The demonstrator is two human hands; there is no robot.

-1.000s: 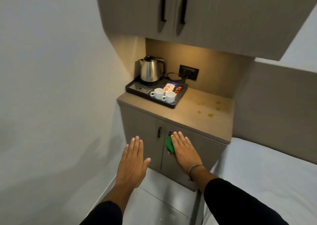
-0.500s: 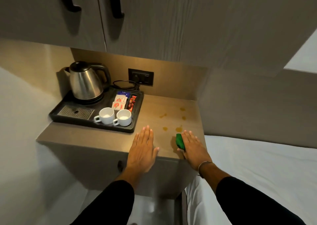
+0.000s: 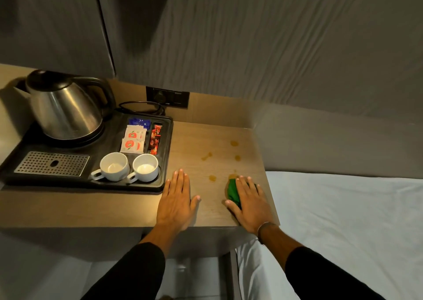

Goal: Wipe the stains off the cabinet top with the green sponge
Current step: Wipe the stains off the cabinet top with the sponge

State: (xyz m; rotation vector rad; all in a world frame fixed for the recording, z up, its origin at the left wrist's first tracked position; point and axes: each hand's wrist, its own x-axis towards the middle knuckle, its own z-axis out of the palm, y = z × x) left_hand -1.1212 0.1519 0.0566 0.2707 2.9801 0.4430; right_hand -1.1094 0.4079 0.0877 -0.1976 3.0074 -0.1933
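The wooden cabinet top (image 3: 206,137) carries several brown stains (image 3: 206,156), spread over its right half. My right hand (image 3: 250,202) lies flat on the green sponge (image 3: 233,190), pressing it onto the top near the right front corner; most of the sponge is hidden under the palm. One stain (image 3: 233,175) sits just past my fingertips. My left hand (image 3: 176,200) rests flat and open on the cabinet top, left of the sponge and next to the tray.
A black tray (image 3: 163,162) fills the left half of the top, holding a steel kettle (image 3: 63,109), two white cups (image 3: 114,166) and sachets (image 3: 134,139). A wall socket (image 3: 167,96) sits behind. Upper cabinets hang overhead. A white bed (image 3: 343,219) adjoins on the right.
I have moved in close to the cabinet. Both hands went from in front of the lower doors up onto the top, the right one carrying the sponge to just short of the stains.
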